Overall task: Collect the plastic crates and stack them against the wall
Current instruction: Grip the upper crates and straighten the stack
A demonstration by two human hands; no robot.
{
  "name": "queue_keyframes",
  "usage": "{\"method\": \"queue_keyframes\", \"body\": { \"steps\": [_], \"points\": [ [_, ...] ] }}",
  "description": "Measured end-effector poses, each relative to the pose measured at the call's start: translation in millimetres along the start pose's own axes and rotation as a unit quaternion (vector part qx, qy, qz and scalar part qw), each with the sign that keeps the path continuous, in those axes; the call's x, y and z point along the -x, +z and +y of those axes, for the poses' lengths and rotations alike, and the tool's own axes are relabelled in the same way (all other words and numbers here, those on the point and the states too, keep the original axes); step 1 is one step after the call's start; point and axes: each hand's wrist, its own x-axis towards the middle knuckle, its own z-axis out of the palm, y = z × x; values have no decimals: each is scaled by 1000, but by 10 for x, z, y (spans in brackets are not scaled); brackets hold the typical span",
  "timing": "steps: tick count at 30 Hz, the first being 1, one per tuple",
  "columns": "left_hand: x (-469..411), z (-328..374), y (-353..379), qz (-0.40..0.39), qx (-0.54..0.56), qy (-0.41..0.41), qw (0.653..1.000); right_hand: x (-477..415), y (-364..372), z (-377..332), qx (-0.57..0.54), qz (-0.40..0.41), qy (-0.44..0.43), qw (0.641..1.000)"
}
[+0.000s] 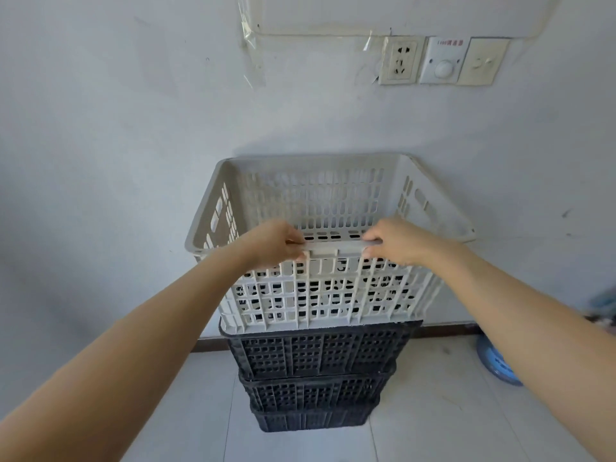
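While both hands grip its near rim, a white slotted crate (pixel 320 295) sits on three stacked black crates (pixel 316 358).
On top of that black stack, the white crate's far rim is close to the wall (pixel 133 128) behind. The left hand (pixel 273 243) and right hand (pixel 396 241) each curl fingers over the rim, either side of its centre tab. A wall socket (pixel 400 61) is above the stack, and a blue round object (pixel 496 365) lies to its right.
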Motion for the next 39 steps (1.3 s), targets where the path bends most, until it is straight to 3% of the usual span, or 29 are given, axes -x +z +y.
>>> {"method": "queue_keyframes", "body": {
  "steps": [12, 27, 32, 39],
  "points": [
    [115, 94, 197, 107, 14, -61, 992, 176, 197, -170, -87, 110, 57, 989],
    [147, 236, 183, 101, 1, -102, 990, 227, 54, 15, -57, 60, 43, 996],
    [132, 225, 143, 114, 0, -111, 987, 243, 7, 122, -16, 81, 38, 996],
    [203, 212, 216, 118, -10, -127, 985, 265, 156, 118, -81, 100, 19, 992]
  ]
}}
